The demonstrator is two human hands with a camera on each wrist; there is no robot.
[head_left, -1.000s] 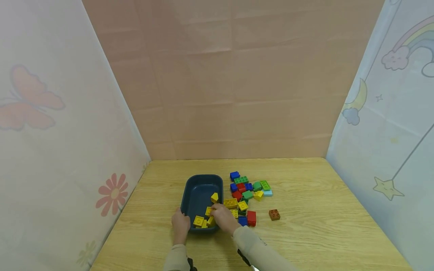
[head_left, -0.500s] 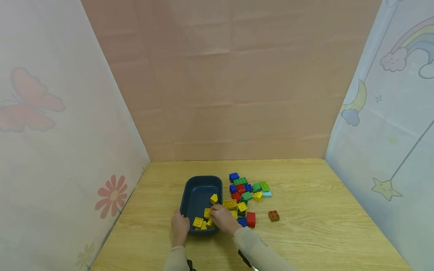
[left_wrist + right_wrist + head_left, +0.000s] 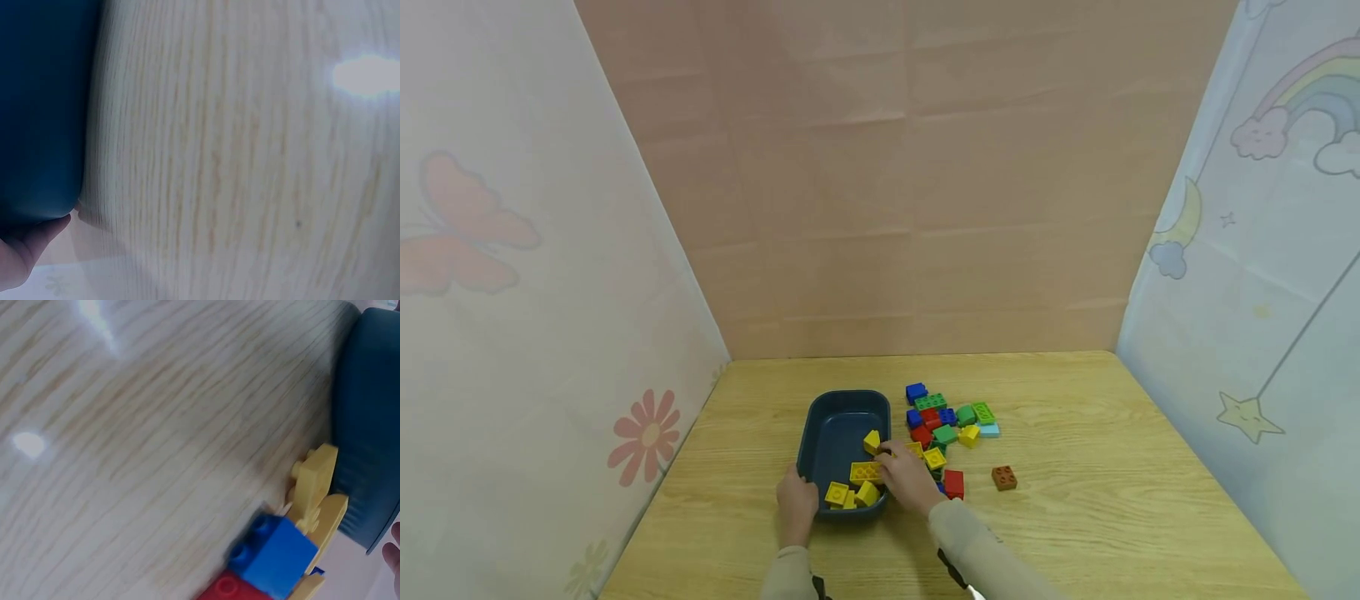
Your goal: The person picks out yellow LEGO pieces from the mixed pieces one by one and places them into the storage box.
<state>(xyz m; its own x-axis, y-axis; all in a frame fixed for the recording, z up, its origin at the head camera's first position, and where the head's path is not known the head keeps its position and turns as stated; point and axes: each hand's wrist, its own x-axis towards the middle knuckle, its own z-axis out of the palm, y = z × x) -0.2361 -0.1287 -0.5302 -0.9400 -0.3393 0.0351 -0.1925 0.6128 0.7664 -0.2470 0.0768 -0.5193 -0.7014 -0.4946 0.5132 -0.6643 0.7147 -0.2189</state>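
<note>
Long yellow studded brick (image 3: 863, 472) lies in the dark blue tray (image 3: 835, 446), studs up, long axis crosswise, right end at your right hand's (image 3: 912, 481) fingertips. Can't tell if those fingers pinch it or only touch; your hand is over the tray's right rim. Tray sits on the wood-grain table (image 3: 1097, 533), long axis running straight away from you; your left hand (image 3: 797, 500) grips its left wall toward the near end. Square yellow brick (image 3: 837, 494) and yellow sloped brick (image 3: 868, 493) are nearer you; yellow wedge brick (image 3: 872, 442) is farther up, by the right wall. Outside, mixed bricks crowd the tray's right side, including a red brick (image 3: 953, 484); brown 2x2 brick (image 3: 1004, 477) sits apart, farther right.
</note>
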